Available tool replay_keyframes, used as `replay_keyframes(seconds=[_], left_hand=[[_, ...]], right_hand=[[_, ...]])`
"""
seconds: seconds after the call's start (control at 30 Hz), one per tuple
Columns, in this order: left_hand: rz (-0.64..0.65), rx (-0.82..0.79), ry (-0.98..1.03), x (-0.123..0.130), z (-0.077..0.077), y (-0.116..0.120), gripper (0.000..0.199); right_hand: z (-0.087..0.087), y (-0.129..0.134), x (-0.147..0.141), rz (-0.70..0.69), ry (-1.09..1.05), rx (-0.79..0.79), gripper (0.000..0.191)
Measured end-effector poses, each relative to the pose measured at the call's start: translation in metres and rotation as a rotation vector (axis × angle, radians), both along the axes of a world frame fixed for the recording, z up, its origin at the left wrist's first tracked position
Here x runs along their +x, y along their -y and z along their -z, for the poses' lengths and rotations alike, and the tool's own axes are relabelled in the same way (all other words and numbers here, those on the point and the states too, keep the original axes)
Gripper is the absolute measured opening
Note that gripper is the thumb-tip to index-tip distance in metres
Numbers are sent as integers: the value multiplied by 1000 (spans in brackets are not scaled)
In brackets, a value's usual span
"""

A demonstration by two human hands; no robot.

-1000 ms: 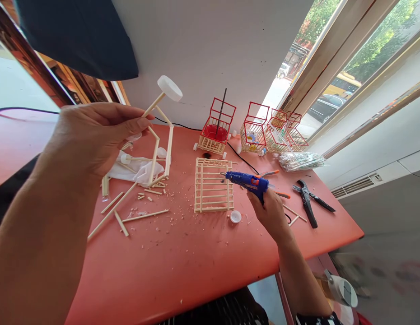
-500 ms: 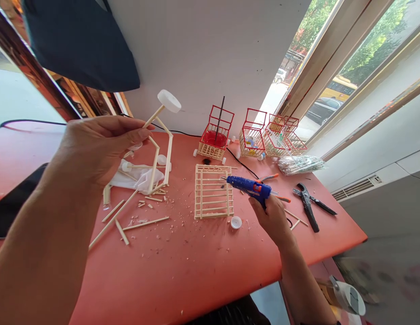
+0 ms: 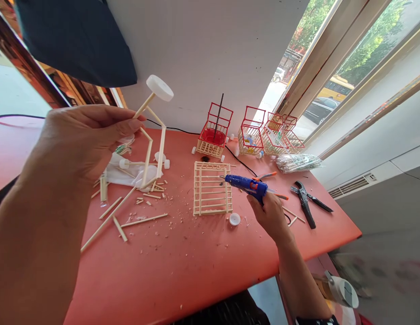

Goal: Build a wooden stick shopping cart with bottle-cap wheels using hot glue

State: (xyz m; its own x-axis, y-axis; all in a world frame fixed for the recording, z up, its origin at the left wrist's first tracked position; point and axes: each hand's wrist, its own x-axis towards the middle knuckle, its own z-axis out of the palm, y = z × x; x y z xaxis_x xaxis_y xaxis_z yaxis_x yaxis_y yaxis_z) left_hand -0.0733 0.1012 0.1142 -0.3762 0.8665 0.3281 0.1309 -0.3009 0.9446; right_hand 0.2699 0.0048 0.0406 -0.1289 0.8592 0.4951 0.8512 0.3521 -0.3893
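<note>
My left hand (image 3: 91, 131) is raised above the table's left side, thumb and fingers pinched on a thin wooden stick with a white bottle cap (image 3: 160, 87) on its upper end. A bent frame of joined wooden sticks (image 3: 147, 160) reaches down from the same fingers; how it joins the capped stick is hidden. In my right hand (image 3: 269, 214) is a blue hot glue gun (image 3: 247, 186), pointing left. Its nozzle is over the right side of a slatted wooden stick frame (image 3: 213, 211) on the table; contact cannot be told. A loose white cap (image 3: 234, 219) lies near that frame.
Red-framed miniature stick carts (image 3: 215, 131) stand along the wall. Black-handled pliers (image 3: 306, 205) and a clear bag of thin items (image 3: 298, 162) lie at right. Cut sticks (image 3: 144, 220), scraps and a white plastic bag (image 3: 128, 174) cover the left of the red table (image 3: 162, 280).
My left hand has shifted left and slightly up, carrying the capped stick and bent frame. The glue gun stays over the slatted frame; the whole view has shifted slightly.
</note>
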Motion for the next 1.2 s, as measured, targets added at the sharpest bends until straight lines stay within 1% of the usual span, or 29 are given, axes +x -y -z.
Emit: replay_keyframes(seconds=[0.23, 0.4, 0.53, 0.67, 0.8, 0.93, 1.07, 1.2], left_hand=[[-18, -12, -14, 7, -4, 6, 26], [-52, -39, -46, 9, -6, 7, 22], [-44, -39, -25, 9, -6, 6, 23], [-71, -40, -70, 9, -6, 6, 24], [-78, -56, -108, 7, -5, 6, 28], [-73, -58, -94, 6, -5, 5, 27], [-68, -66, -61, 7, -5, 5, 28], [-68, -59, -105, 6, -5, 6, 29]], right_hand=[[6, -4, 1, -18, 28, 66, 29], [6, -5, 1, -28, 12, 67, 28], [4, -4, 2, -42, -23, 76, 24], [3, -4, 3, -72, -35, 78, 24], [3, -4, 3, -102, -39, 75, 18], [4, -3, 2, -116, -16, 88, 17], [4, -4, 1, -78, -1, 78, 21], [8, -4, 1, -8, 0, 88, 28]])
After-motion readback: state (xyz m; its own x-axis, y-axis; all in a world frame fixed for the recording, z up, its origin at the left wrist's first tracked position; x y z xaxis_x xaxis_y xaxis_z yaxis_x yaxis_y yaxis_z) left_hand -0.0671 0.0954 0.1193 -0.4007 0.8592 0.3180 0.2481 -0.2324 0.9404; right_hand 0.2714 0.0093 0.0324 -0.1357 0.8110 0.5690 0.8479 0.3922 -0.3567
